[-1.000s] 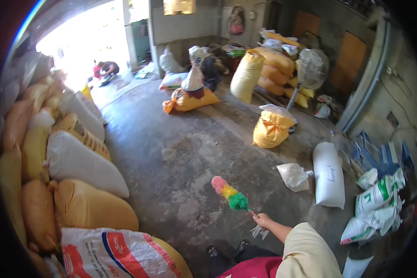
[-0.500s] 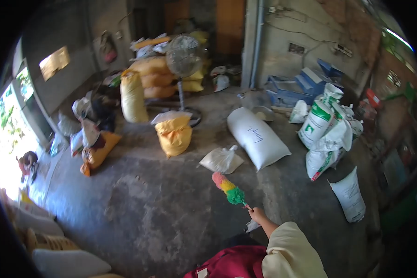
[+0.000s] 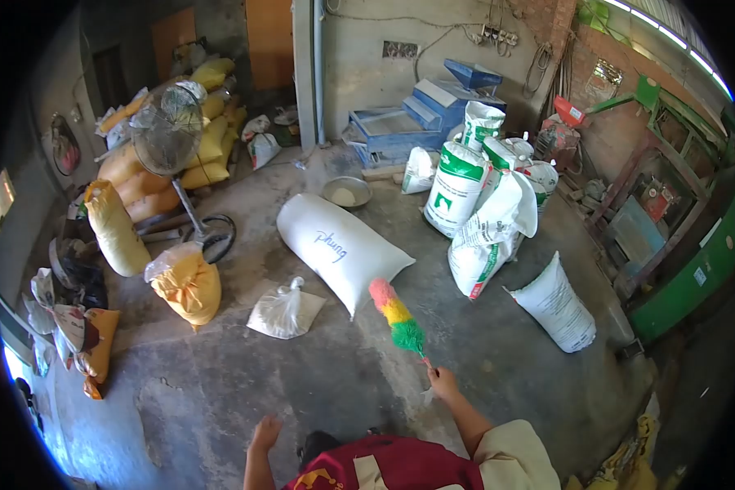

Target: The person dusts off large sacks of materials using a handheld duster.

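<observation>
My right hand (image 3: pixel 443 382) is closed around the thin handle of a feather duster (image 3: pixel 398 316), its fluffy head pink, yellow and green. The duster points up and away from me, over the floor in front of the large white sack (image 3: pixel 339 245) marked with handwriting. My left hand (image 3: pixel 265 431) hangs low over the floor, holding nothing, its fingers loosely apart. Beyond it lies a tied clear plastic bag (image 3: pixel 286 310) with pale contents, beside the large sack. A white printed sack (image 3: pixel 553 305) lies to the right of the duster.
Several green-and-white sacks (image 3: pixel 457 184) stand grouped before a blue machine (image 3: pixel 433 114). A metal basin (image 3: pixel 347 192) sits behind the large sack. At left are a pedestal fan (image 3: pixel 167 131), an orange sack (image 3: pixel 186 286) and stacked sacks (image 3: pixel 135 180). A green metal frame (image 3: pixel 694 269) borders the right.
The view has turned right, so the sacks sit further left and more of the green frame shows. My left hand has come into view. The duster stays in my right hand.
</observation>
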The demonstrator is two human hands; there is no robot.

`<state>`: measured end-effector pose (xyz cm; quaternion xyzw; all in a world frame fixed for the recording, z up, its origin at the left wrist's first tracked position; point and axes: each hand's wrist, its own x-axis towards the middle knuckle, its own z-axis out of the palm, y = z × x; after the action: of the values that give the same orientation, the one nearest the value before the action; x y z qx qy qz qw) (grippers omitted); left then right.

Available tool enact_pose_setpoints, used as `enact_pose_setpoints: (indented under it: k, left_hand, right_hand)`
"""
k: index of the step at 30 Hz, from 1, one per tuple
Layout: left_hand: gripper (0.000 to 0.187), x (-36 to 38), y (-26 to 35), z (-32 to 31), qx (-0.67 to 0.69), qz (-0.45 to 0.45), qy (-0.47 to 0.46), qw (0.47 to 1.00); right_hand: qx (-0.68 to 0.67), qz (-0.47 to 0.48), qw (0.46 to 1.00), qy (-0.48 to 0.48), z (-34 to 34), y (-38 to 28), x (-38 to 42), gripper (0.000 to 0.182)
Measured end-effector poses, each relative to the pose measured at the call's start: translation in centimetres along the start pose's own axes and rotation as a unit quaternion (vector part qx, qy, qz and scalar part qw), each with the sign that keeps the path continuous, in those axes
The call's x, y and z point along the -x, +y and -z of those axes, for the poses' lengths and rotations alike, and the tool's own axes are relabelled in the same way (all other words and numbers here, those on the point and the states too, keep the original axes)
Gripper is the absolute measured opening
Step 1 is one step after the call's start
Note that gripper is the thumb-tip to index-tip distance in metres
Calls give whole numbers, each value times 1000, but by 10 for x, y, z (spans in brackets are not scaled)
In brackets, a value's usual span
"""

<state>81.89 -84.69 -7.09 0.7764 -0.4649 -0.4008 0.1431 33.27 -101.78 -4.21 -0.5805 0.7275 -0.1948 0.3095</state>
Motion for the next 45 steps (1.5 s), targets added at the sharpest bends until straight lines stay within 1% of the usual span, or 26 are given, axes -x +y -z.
enact_pose_setpoints:
  k: [1, 4, 5, 7, 9, 10, 12, 13, 16, 17, 18, 19, 20, 22, 23, 25, 27, 29, 31, 33, 37, 39, 40, 41, 44, 45]
  left_hand:
    - [43, -14, 35, -2, 62, -23, 12, 998]
    - [48, -41, 110, 18, 47, -39, -14, 998]
    - [48, -61, 100, 12, 49, -36, -21, 998]
    - [51, -109, 55, 2, -3, 75, 2, 997]
    - [53, -129, 14, -5, -62, 131, -2, 989]
    - [54, -142, 3, -13, -126, 178, -10, 976]
    - [55, -172, 5, -21, -119, 209, -29, 970]
    - [55, -194, 21, -24, -121, 229, -55, 964]
    - [56, -268, 85, -30, -126, 281, -137, 942]
    - [57, -298, 140, -22, -128, 299, -170, 930]
    - [57, -307, 145, -27, -131, 315, -199, 919]
    - [62, -356, 140, -49, -154, 166, -174, 958]
    - [67, -376, 206, -36, -56, 190, -79, 977]
    - [70, -427, 318, -8, -17, 71, -58, 996]
    - [65, -462, 344, -14, -14, -9, -18, 1000]
    - [61, -492, 439, 12, 68, -15, -66, 995]
    - [59, -530, 486, 8, 60, -40, -23, 997]
    - [61, -577, 491, -17, 48, -49, -6, 998]
    - [65, -590, 516, -34, -21, 6, -11, 1000]
    - [70, -632, 476, -98, -80, -6, 1, 997]
    - [78, -621, 532, -153, -122, -1, -152, 981]
    - [79, -626, 564, -183, -205, 22, -214, 955]
    - [77, -630, 591, -189, -236, 6, -265, 935]
    - [76, -634, 617, -196, -265, -7, -315, 911]
    - [75, -664, 719, -208, -250, -60, -315, 913]
    - [72, -676, 752, -210, -197, -49, -283, 937]
  right_hand:
    - [6, -6, 1000, 0, 3, 13, -7, 36]
    - [-45, -21, 997, 53, 12, 33, -28, 35]
    - [-41, -26, 998, 51, 13, 39, -35, 35]
    - [-47, -63, 996, 52, 15, 46, -57, 36]
    - [-53, -68, 996, 31, 12, 62, -84, 36]
    - [-65, -77, 995, 17, 11, 66, -106, 36]
    - [-58, -89, 994, 0, 22, 52, -148, 37]
    - [-56, -114, 992, -8, 30, 43, -165, 38]
    - [36, -74, 996, -28, 56, 20, -231, 36]
    - [48, -76, 995, -40, 66, 15, -248, 36]
    - [66, -65, 994, -51, 73, 7, -271, 34]
    - [80, -54, 993, -60, 78, -2, -292, 32]
    - [82, -56, 993, -66, 84, -8, -310, 32]
    - [92, -24, 992, -83, 97, -14, -344, 29]
    - [88, -30, 992, -81, 102, -21, -359, 29]
    - [93, -37, 991, -92, 113, -32, -390, 32]
    - [80, -38, 994, -70, 122, -32, -424, 32]
    - [71, -41, 995, -52, 137, -30, -456, 31]
    - [-10, -19, 999, 46, 155, -37, -501, 29]
    - [-38, -21, 996, 84, 179, -35, -561, 28]
    - [-134, -62, 976, 162, 226, -5, -702, 29]
    - [-40, -30, 980, 192, 259, -7, -769, 31]
    - [-27, -74, 983, 166, 272, -2, -802, 30]
    - [-35, -63, 983, 169, 285, 5, -831, 28]
    - [43, -103, 984, 137, 336, 25, -902, 28]
    - [51, -120, 982, 135, 351, 32, -917, 29]
